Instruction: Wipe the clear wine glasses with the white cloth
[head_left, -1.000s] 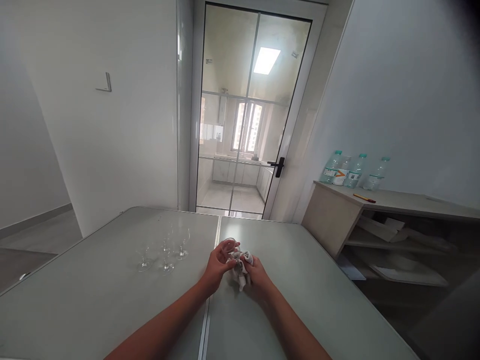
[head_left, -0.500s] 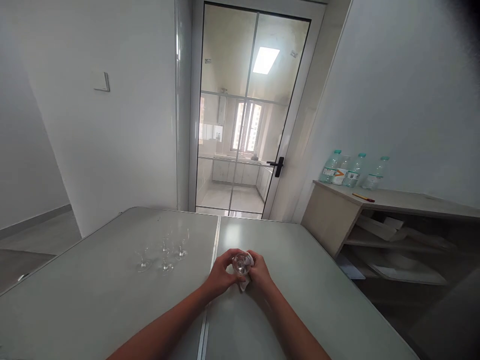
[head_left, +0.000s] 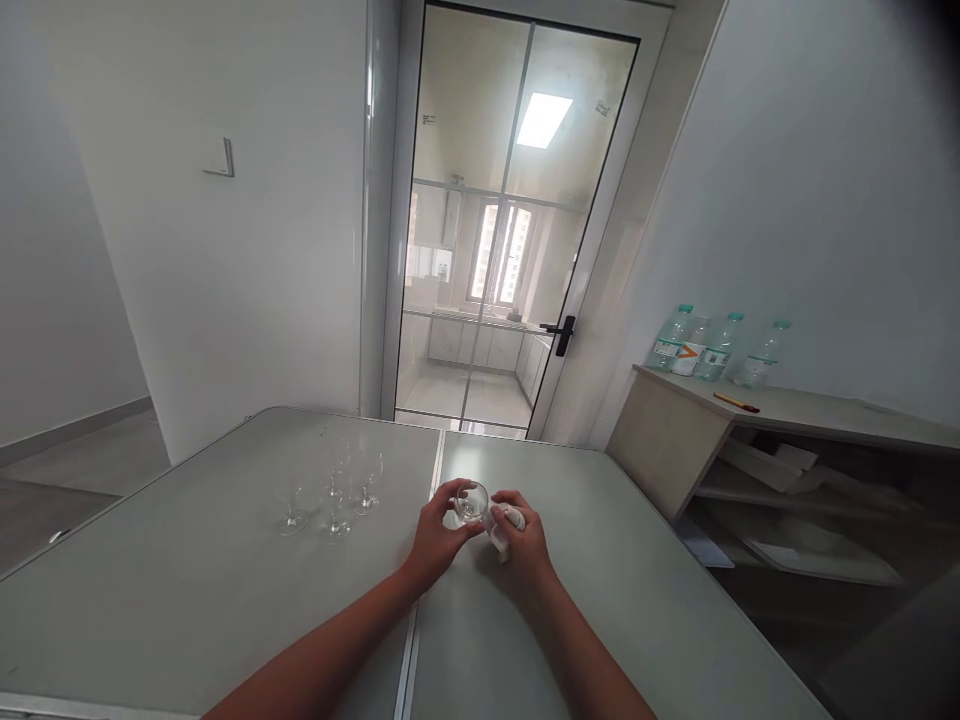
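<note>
My left hand [head_left: 439, 530] grips a clear stemmed glass [head_left: 471, 503] by its sides, thumb in front and fingers behind, with the round mouth facing me. Its stem and foot are mostly hidden. Just to the right, my right hand [head_left: 527, 535] is closed on a crumpled white cloth [head_left: 499, 540], part of which hangs below the fingers. The cloth is close beside the glass; whether they touch I cannot tell. Farther left on the table, several clear stemmed glasses [head_left: 339, 525] stand upright in a loose group.
The grey-green table [head_left: 225, 600] has a metal seam [head_left: 409, 650] down its middle. Beyond its far edge is a glazed door [head_left: 487, 250] with a black handle [head_left: 564, 336]. At right, a shelf unit [head_left: 667, 430] bears plastic bottles [head_left: 718, 348] and a yellow-red stick [head_left: 736, 403].
My right hand and the cloth have come away from the glass to the right. My left hand has shifted slightly left and up with the glass. The camera view has turned a little.
</note>
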